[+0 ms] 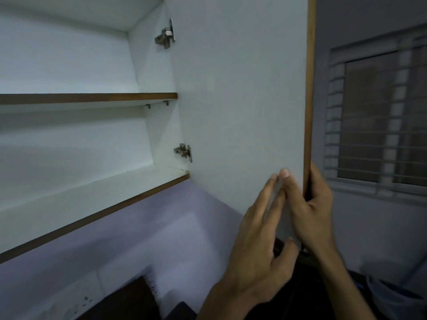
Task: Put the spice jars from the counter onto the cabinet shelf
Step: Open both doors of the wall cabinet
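Note:
The wall cabinet stands open, its white door (240, 100) swung out to the right. My right hand (309, 204) grips the door's brown outer edge near its lower corner, fingers on the inner face and thumb behind. Beside it, my left hand (256, 245) rests flat against the inner face with its fingers spread. The lower shelf (76, 204) and the upper shelf (87, 98) hold nothing that I can see. No spice jars are in view; the counter lies below the frame.
Two metal hinges (183, 152) join the door to the cabinet's right wall. A barred window (379, 116) is on the right wall. Wall sockets (76, 301) and dark objects (129, 299) sit low, under the cabinet.

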